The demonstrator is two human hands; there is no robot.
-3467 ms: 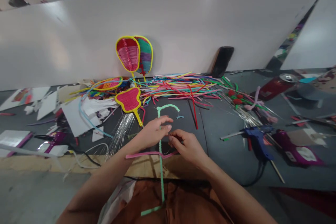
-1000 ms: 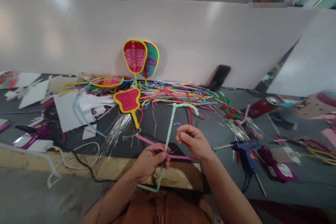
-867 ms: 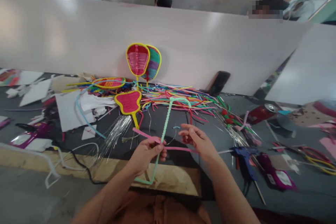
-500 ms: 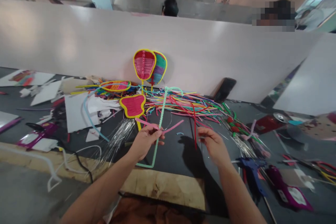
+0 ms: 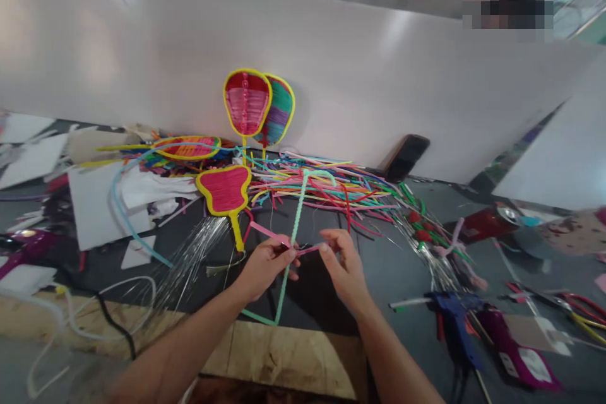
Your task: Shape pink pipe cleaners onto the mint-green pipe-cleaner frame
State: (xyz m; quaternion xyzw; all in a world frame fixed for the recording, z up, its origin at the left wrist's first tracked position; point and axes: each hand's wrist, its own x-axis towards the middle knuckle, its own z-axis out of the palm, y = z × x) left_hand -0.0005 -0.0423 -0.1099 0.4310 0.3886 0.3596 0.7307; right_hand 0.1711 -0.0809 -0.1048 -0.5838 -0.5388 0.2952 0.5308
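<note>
The left fingers (image 5: 286, 257) pinch the pink strip (image 5: 267, 231) and green stem (image 5: 298, 214) where they cross; the stem hooks over beyond them. The right fingers (image 5: 326, 250) grip the strip's right end. Left of the fingers lies a butterfly-like fan (image 5: 227, 190); right, a glue gun (image 5: 453, 322).

Legible text, brands, numbers, signs: none I can read over my feed. Red can (image 5: 479, 226), right side: surface too blurred for me to make out lettering. Purple device (image 5: 517, 353), lower right: pale label-like patches (image 5: 534, 365), wording unreadable to me. Second purple device (image 5: 34, 247), far left: likewise indistinct.
</note>
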